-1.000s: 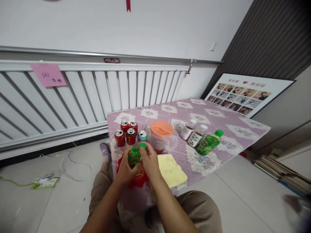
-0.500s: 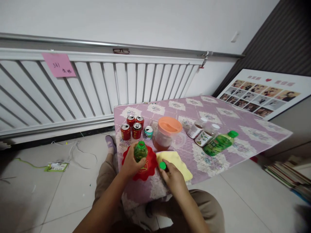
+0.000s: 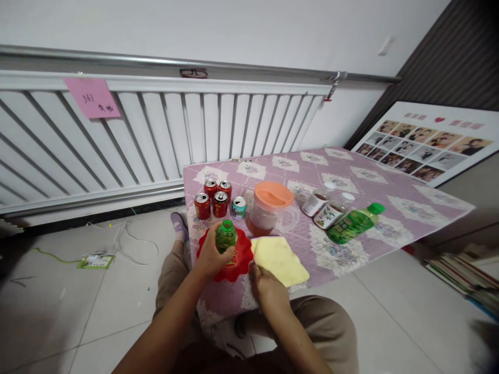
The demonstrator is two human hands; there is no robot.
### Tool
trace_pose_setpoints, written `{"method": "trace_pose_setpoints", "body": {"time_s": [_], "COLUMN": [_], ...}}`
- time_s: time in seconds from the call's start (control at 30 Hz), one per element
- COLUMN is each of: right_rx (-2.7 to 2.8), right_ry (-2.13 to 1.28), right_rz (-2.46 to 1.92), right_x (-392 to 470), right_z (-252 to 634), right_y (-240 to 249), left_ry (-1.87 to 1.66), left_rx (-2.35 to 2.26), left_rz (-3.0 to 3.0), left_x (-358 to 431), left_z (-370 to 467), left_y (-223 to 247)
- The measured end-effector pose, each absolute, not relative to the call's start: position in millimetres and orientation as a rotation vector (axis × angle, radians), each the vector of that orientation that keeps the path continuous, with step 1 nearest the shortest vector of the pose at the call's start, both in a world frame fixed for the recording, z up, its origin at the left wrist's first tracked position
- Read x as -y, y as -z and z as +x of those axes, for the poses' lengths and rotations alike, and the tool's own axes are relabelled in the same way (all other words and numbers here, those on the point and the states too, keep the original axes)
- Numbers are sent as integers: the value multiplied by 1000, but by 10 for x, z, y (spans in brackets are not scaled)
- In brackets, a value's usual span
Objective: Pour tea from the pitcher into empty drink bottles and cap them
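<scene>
My left hand is wrapped round a green plastic bottle, which stands uncapped on a red scalloped mat. To its right, my right hand is lowered at the near left edge of a folded yellow cloth. Its fingers are curled downward, and whatever they hold is hidden; the green cap cannot be seen. Just behind the cloth stands a clear pitcher of reddish-brown liquid, under an orange lid.
Several red cans and a teal can stand behind the mat. Two bottles with white caps and a green-capped bottle lie toward the right. The flowered tablecloth covers the table. A radiator runs along the wall.
My right hand has moved down and slightly left, turning over, and the green cap in it has gone out of sight. My left hand still holds the bottle on the mat.
</scene>
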State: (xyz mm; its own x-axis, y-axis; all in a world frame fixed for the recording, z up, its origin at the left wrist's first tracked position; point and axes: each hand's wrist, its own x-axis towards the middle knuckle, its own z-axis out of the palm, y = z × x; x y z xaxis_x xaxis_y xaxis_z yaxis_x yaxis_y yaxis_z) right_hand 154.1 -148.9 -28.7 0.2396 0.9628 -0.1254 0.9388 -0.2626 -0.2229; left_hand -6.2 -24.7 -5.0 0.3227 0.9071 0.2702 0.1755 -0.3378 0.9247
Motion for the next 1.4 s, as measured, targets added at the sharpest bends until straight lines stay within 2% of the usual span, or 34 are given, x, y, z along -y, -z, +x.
{"method": "trace_pose_setpoints", "body": {"time_s": [0.57, 0.67, 0.77, 0.87, 0.97, 1.13, 1.4], "right_rx": [1802, 1763, 1503, 1015, 646, 625, 663], "right_ry": [-430, -429, -377, -251, -285, -355, -517], "right_rz": [-2317, -2192, -1884, -1761, -1560, -1523, -1519], "right_x": [1533, 1544, 1507, 1377, 1168, 836, 613], "right_z": [1495, 1545, 1763, 2138, 2530, 2855, 2713], "right_y": [260, 254, 141, -84, -311, -466, -377], "left_ry": [-1112, -1112, -1118, -1119, -1130, -1137, -1129], "left_rx": [-983, -1017, -1017, -1016, -1014, -991, -999], "left_rz": [1744, 1755, 1742, 1718, 1698, 1728, 1715], "left_x": [246, 251, 258, 268, 276, 275, 272], "left_z": [-38, -28, -23, -18, -11, -6, 2], "left_y": [73, 85, 96, 83, 57, 50, 90]}}
